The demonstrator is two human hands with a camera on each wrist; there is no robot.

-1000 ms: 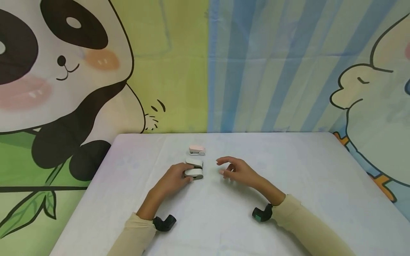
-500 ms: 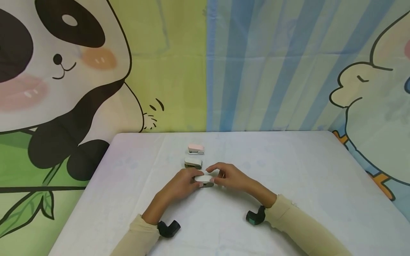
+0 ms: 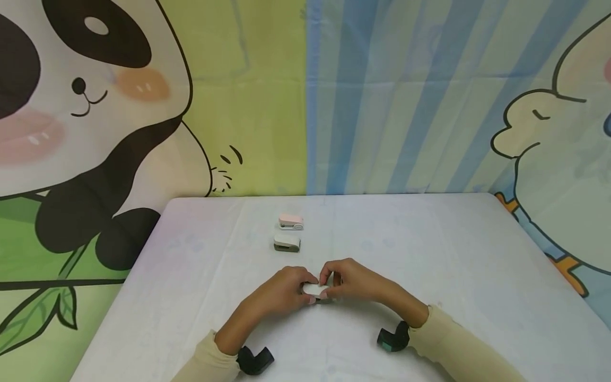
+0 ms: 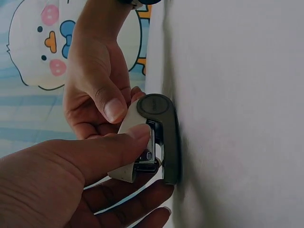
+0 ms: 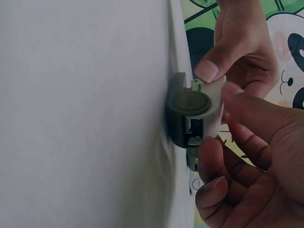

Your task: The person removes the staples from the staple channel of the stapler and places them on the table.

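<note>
A small stapler [image 3: 315,289] with a white top and a dark grey-green base is between both hands, close over the tabletop. My left hand [image 3: 288,291] grips one end, its thumb along the side in the left wrist view, where the metal staple channel [image 4: 151,147] shows. At the hinge end my right hand [image 3: 355,280] pinches the white top with thumb and curled fingers; the right wrist view shows the round hinge disc [image 5: 191,100] beside them. Behind stand a second white-and-green stapler [image 3: 287,243] and a pink-and-white stapler [image 3: 290,222], both untouched.
A white cloth covers the table [image 3: 420,239]. Along its back edge hangs a printed curtain with a panda [image 3: 119,106] on the left. Black wrist cameras sit at both sleeves, the left camera [image 3: 255,361] and the right camera [image 3: 393,337].
My left hand has taken the front stapler away from the other white one, toward the person and slightly right. The right hand, earlier apart from it, has come in and now holds it too.
</note>
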